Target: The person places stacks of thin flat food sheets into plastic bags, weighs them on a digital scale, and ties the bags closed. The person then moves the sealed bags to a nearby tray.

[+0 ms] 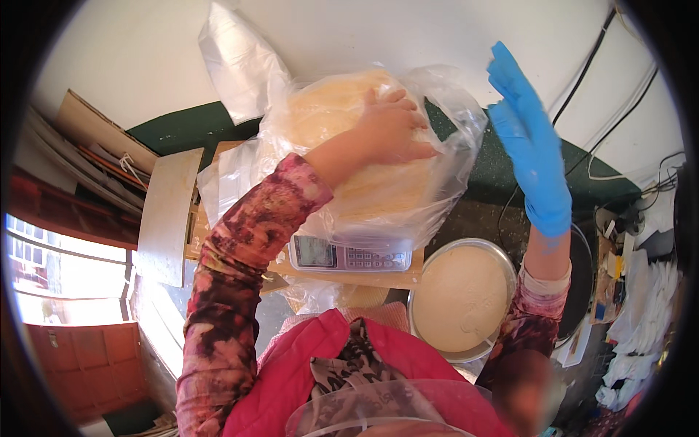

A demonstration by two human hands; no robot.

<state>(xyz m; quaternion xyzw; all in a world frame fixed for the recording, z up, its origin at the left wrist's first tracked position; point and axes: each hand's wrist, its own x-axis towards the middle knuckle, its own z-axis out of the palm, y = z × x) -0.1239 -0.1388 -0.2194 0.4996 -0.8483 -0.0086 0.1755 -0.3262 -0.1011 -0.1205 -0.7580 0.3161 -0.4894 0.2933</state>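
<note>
A clear plastic bag (pixel 458 147) holds a bulky, pale-yellow food (pixel 322 114), which looks layered in flat sheets. The bag rests on a digital scale (pixel 377 259) with a display and keypad along its near side. My left hand (pixel 394 128), bare, lies on top of the bag with its fingers spread. To the right of the bag, my right hand (pixel 529 136) is raised in a blue disposable glove. Its fingers are extended and nothing shows in them. Under the scale is a wooden board or table (pixel 355 277), partly hidden by the bag.
Near my right forearm sits a round metal pan (pixel 419 328) of pale, batter-like material (pixel 461 297). Another plastic bag (pixel 240 65) leans against the wall behind. Boards (pixel 169 218) stand at the left. Black cables (pixel 584 65) hang at the right, above white plastic bags (pixel 650 306).
</note>
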